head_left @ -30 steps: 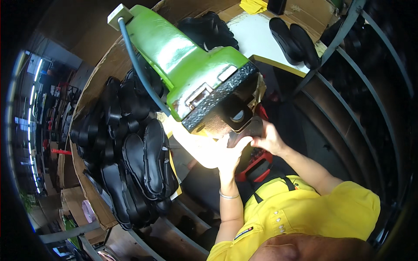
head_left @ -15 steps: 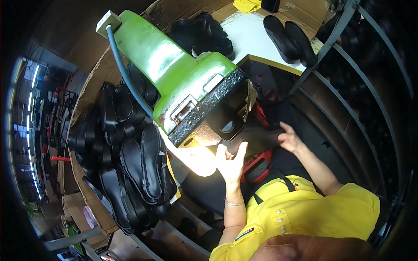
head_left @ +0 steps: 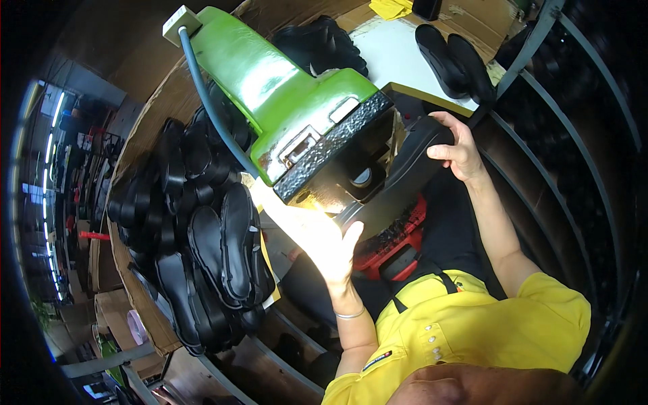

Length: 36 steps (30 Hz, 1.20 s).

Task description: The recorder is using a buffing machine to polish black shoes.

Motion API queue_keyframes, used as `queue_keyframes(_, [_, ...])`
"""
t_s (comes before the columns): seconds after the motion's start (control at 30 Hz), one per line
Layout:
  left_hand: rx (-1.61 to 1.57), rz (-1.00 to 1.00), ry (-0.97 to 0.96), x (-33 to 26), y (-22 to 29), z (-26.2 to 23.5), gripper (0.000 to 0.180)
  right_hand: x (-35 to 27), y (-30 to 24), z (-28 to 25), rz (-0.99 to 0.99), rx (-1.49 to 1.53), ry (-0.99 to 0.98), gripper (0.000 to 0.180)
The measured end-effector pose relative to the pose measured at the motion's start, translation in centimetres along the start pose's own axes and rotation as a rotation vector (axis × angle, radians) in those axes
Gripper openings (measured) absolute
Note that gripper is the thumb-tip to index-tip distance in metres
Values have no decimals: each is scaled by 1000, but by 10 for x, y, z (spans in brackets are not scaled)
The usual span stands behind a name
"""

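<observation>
Head view: box (head_left: 145, 317) of black soles (head_left: 216, 250)

Left hand (head_left: 327, 246) glare-washed — black sole (head_left: 398, 179) partly hidden beneath green machine (head_left: 283, 101)

Single head-worn fisheye view, looking steeply down from close above the person; yellow shirt (head_left: 472, 331) at 5 o'clock, green machine (head_left: 270, 88) toward 11 o'clock, rim edges bending

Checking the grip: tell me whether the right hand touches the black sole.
Touching. The head view shows the right hand with fingers wrapped over the end of the black sole.
</observation>
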<state>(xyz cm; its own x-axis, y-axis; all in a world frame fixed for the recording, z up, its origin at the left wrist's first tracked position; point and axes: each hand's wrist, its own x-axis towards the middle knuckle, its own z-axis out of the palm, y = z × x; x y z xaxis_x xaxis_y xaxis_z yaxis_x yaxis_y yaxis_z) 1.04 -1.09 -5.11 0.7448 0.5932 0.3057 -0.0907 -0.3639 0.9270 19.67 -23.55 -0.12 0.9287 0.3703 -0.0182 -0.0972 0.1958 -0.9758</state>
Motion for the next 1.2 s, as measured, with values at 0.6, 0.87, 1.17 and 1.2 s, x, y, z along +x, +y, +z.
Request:
queue_keyframes(0.6, [-232, -277, -95, -29, 3, -86, 48, -30, 21, 57, -135, -99, -336, 58])
queue_keyframes(0.87, [613, 299, 1, 15, 41, -3, 46, -17, 13, 31, -201, 27, -249, 60])
queue_keyframes(1.17, [460, 435, 30, 31, 38, -16, 41, -23, 23, 47, -28, 93, -235, 55])
queue_keyframes(1.2, [397, 360, 2, 30, 36, -20, 42, -26, 23, 48, -9, 90, -239, 54])
